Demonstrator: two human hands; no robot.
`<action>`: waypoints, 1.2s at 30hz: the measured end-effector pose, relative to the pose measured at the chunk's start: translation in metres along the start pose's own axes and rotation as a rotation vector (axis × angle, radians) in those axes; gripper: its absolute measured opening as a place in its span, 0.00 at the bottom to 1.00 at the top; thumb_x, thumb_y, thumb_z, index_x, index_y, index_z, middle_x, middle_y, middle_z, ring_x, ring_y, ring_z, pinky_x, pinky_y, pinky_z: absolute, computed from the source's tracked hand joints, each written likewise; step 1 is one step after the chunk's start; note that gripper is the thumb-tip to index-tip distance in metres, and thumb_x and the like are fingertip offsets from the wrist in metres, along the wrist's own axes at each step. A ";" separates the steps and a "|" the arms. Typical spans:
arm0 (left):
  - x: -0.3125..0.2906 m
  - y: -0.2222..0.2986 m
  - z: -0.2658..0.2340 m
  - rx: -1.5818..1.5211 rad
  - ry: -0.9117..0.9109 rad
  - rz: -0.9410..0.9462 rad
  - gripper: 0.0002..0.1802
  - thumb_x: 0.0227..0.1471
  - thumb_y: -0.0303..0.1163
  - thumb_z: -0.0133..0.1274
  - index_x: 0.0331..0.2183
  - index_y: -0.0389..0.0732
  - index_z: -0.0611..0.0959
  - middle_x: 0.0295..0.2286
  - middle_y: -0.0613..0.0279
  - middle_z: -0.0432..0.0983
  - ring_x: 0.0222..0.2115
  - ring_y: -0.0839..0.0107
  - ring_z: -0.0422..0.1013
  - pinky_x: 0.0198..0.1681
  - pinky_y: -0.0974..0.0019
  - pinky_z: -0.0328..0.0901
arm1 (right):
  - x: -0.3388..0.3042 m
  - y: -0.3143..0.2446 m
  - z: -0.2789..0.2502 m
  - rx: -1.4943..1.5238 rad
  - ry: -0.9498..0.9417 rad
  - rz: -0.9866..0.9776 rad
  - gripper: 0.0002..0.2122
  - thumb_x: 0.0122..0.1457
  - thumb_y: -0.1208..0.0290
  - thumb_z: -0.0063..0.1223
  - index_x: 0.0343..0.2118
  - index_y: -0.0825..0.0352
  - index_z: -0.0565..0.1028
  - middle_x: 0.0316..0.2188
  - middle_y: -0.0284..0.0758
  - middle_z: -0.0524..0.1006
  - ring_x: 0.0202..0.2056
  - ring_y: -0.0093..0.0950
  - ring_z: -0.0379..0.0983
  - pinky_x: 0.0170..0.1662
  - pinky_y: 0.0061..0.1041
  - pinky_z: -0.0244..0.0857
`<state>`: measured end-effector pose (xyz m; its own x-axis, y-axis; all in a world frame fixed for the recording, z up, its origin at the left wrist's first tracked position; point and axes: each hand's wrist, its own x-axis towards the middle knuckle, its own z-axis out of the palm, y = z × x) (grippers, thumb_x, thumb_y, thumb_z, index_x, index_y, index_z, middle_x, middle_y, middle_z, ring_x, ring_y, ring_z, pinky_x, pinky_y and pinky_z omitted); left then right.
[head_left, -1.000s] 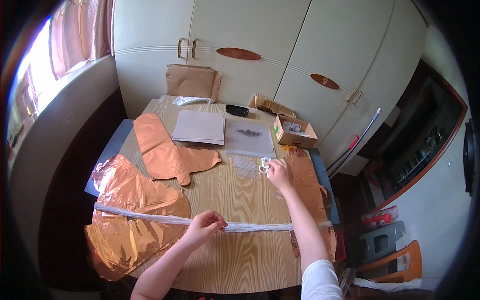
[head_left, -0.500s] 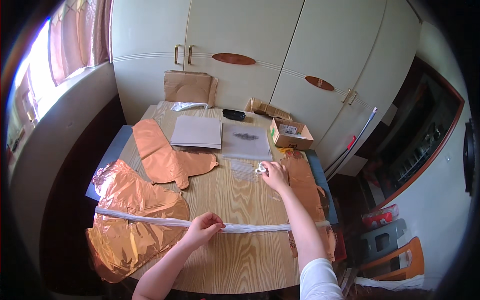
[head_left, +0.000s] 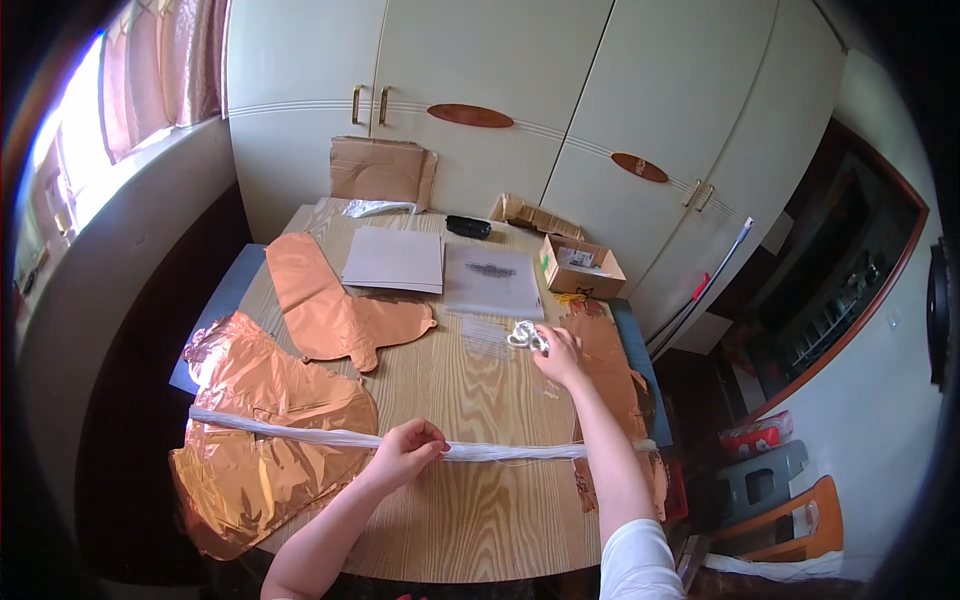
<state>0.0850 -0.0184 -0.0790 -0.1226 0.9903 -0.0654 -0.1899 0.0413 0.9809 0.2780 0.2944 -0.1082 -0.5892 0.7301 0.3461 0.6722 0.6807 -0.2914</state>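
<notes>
A long flat bundle of white strands [head_left: 510, 452] lies across the near part of the wooden table, over a crumpled copper foil balloon [head_left: 290, 430] at its left. My left hand [head_left: 405, 452] rests on the middle of the bundle, thumb and fingertips pinched together on it. Farther off to the right, my right hand [head_left: 560, 355] grips white-handled scissors [head_left: 522, 335]; their looped handles stick out to its left, and the blades are hidden. My right forearm passes above the bundle's right part, near more copper foil [head_left: 610, 360].
Another flat copper foil balloon [head_left: 320, 310] lies at the far left. Behind are a stack of grey boards [head_left: 393, 262], a translucent bag [head_left: 492, 283], a black tray [head_left: 468, 228] and a cardboard box [head_left: 582, 268]. Clear thin strips [head_left: 485, 338] lie beside the scissors.
My right hand has drawn slightly back to the right and nearer, and more of the white scissor handles shows. My left hand stays on the bundle.
</notes>
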 end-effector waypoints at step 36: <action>-0.005 -0.006 0.021 1.111 0.142 0.538 0.08 0.37 0.27 0.55 0.26 0.41 0.76 0.24 0.61 0.69 0.29 0.61 0.67 0.33 0.62 0.64 | -0.140 -0.147 -0.043 0.184 0.067 -0.421 0.05 0.40 0.74 0.57 0.21 0.59 0.72 0.23 0.25 0.69 0.30 0.24 0.67 0.34 0.25 0.55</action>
<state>0.1073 -0.0209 -0.0807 -0.0468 0.8961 0.4413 0.8362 -0.2065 0.5081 0.2809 0.0895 -0.0749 -0.7593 0.3864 0.5237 0.2864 0.9210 -0.2642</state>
